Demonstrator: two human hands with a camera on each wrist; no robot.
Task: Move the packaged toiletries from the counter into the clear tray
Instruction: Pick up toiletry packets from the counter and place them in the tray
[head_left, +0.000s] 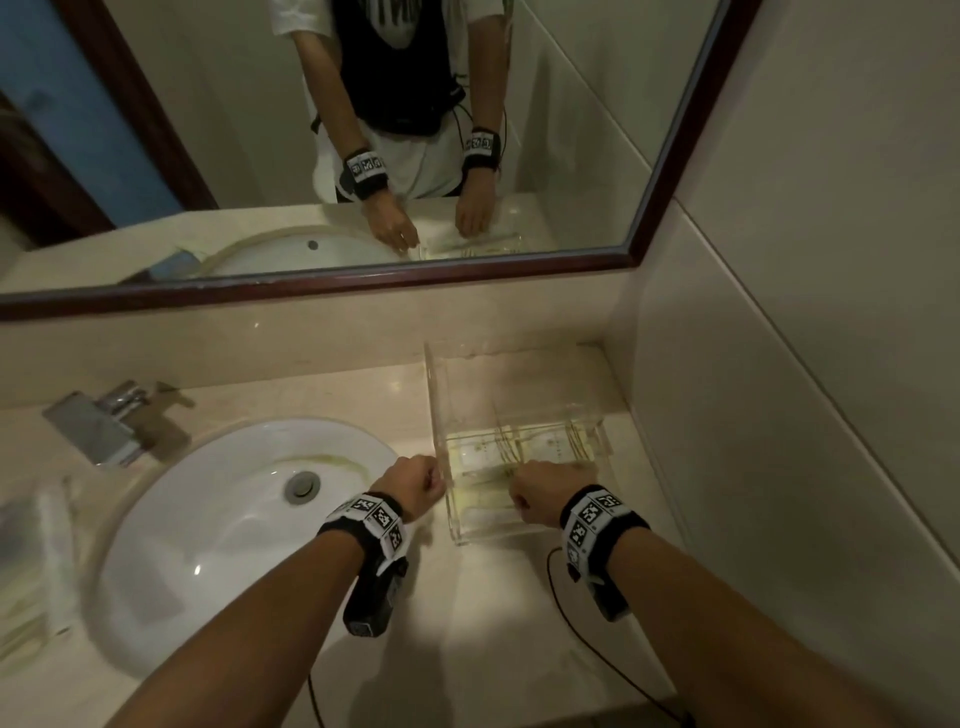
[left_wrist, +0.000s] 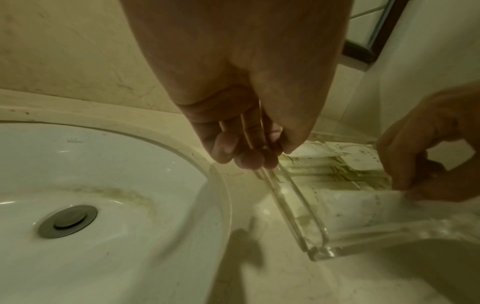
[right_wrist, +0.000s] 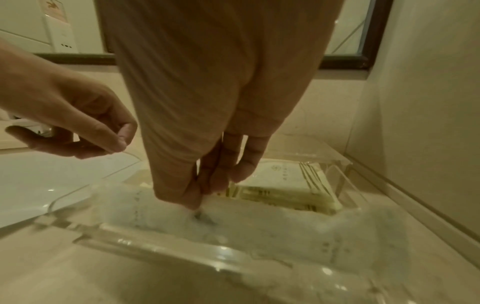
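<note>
One clear tray (head_left: 439, 410) at frame centre is pinched by the left grip (head_left: 413, 480); one packet (right_wrist: 166, 207) is pinched by the right grip (head_left: 545, 486), beside stacked packets (right_wrist: 283, 191), number unclear.

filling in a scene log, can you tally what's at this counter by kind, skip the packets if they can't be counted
hands: 2 (left hand, right hand)
clear tray: 1
sink: 1
faucet: 1
mirror: 1
total: 6
packets in the tray: stacked and blurred, not countable
</note>
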